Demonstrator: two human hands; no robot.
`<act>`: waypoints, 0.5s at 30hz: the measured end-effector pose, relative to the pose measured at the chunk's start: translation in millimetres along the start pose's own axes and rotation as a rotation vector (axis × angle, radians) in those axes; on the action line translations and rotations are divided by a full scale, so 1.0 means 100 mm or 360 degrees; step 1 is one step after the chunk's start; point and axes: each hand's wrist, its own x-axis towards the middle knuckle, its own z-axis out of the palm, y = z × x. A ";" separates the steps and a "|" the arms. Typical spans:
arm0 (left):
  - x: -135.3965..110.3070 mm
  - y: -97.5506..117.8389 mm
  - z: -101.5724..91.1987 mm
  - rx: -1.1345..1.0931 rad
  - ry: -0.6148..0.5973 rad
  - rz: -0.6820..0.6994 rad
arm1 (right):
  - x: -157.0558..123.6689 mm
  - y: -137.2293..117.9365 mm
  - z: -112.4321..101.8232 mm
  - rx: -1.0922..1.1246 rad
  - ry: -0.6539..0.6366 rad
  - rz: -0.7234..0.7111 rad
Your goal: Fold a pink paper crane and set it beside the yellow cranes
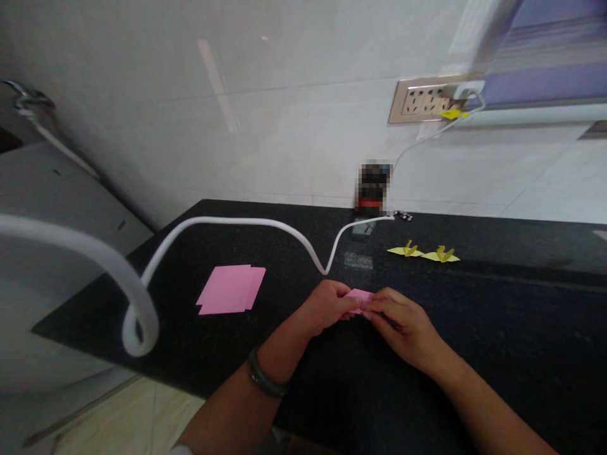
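Observation:
Both my hands meet over a small folded pink paper (pixel 359 297) on the black counter (pixel 497 328). My left hand (pixel 327 306) pinches its left end with closed fingers, and a dark band sits on that wrist. My right hand (pixel 403 322) pinches the right end from the other side. Most of the pink piece is hidden under my fingertips. A stack of flat pink paper sheets (pixel 231 289) lies to the left of my hands. Two folded yellow paper figures (pixel 423 252) rest further back on the right.
A thick white hose (pixel 142 284) curves over the counter's left edge. A thin white cable (pixel 360 222) runs to a wall socket panel (pixel 424 100) with a plug. A small dark object (pixel 373 188) stands against the tiled wall. A grey appliance (pixel 47 208) is at left.

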 end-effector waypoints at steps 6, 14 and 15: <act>0.02 -0.04 0.00 0.0056 -0.0024 0.0084 | 0.01 -0.01 0.00 0.0033 -0.0034 0.0073; 0.03 -0.11 0.04 0.0145 -0.0070 0.0138 | 0.02 -0.03 -0.01 0.0028 -0.0100 0.0183; 0.03 -0.11 0.05 0.0161 -0.0077 0.0138 | 0.02 -0.03 -0.01 0.0030 -0.0116 0.0198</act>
